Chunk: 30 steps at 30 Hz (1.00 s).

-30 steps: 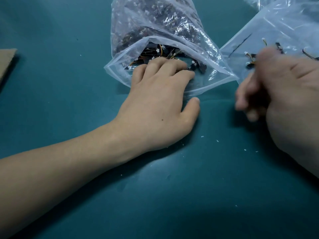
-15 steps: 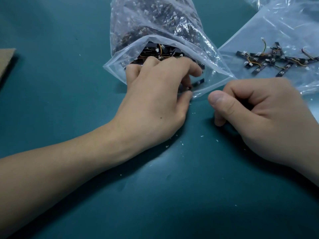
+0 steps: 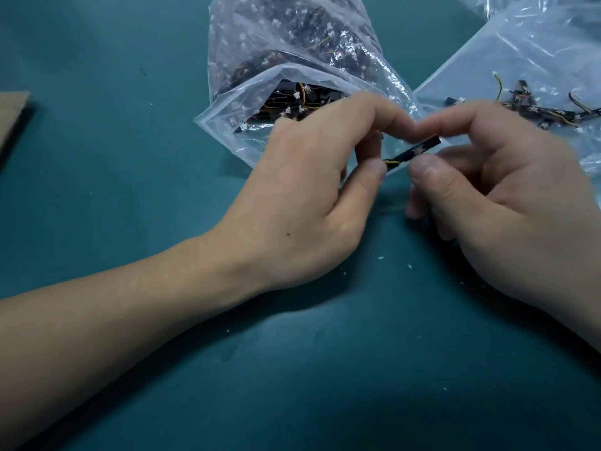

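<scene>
Small black circuit strip (image 3: 419,148) with yellow wire held above surface (image 3: 130,177), just before full bag (image 3: 292,43) mouth. Left hand (image 3: 292,196) pinches wire end; right hand (image 3: 507,203) pinches board end. Few strips (image 3: 536,109) at right bag (image 3: 520,53); bulk still in full bag, so likely early stage.

Left hand (image 3: 309,196) pinches one end of the little black board (image 3: 421,148), and its thumb hides where the yellow wires end. Right hand (image 3: 507,203) grips the other end, its fingertips (image 3: 422,128) smeared by blur. Parts inside the open bag (image 3: 227,131) are a dark tangle, too small to sort. The second bag (image 3: 520,53) runs off the right edge, the cardboard (image 3: 13,115) off the left.
</scene>
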Each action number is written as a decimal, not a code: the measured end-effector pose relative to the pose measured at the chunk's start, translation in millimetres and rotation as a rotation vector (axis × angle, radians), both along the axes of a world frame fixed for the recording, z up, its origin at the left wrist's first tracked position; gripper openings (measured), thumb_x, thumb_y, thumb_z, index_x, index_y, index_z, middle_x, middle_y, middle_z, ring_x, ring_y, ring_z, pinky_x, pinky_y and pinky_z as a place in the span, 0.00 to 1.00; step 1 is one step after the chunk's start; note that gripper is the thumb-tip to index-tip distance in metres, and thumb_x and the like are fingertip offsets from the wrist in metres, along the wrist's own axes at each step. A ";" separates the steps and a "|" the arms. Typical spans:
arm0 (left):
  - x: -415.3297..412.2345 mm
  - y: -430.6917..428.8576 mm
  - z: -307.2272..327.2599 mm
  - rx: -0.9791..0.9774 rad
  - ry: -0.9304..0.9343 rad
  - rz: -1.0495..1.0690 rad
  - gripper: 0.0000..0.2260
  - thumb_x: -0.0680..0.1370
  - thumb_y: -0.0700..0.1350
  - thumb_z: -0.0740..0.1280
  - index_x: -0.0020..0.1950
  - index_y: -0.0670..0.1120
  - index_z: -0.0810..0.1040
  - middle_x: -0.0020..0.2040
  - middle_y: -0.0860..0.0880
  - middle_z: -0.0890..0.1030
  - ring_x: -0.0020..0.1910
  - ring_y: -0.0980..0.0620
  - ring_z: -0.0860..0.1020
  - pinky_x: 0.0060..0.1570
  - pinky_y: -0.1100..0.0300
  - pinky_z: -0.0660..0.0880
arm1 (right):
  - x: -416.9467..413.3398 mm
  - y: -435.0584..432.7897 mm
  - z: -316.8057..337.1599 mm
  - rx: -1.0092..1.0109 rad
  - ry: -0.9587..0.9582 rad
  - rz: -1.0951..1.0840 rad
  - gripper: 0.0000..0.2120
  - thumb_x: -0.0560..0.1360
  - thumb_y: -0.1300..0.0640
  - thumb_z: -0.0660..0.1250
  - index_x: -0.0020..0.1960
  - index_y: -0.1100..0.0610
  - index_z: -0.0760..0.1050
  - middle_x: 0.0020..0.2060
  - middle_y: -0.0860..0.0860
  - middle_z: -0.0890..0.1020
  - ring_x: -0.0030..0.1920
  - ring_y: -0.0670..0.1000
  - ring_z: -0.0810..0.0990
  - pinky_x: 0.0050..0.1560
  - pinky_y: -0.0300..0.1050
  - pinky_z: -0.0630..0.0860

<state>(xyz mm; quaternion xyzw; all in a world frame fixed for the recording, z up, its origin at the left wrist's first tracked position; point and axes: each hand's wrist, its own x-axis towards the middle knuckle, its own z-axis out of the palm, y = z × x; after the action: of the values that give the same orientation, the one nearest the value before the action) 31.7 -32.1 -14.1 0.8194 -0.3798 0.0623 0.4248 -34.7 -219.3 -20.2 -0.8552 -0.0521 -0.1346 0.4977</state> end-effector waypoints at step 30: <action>-7.0 -3.2 0.6 0.144 -0.117 0.046 0.16 0.77 0.38 0.71 0.60 0.56 0.79 0.47 0.61 0.82 0.50 0.58 0.74 0.55 0.51 0.59 | -2.4 -6.5 5.1 -0.135 0.063 0.093 0.13 0.75 0.52 0.63 0.34 0.51 0.78 0.27 0.52 0.80 0.29 0.53 0.76 0.33 0.48 0.71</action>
<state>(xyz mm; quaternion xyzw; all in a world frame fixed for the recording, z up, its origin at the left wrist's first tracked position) 24.7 -35.3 -13.5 0.8514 -0.3883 0.0923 0.3402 -37.1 -225.8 -15.1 -0.8873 -0.0848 -0.0808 0.4462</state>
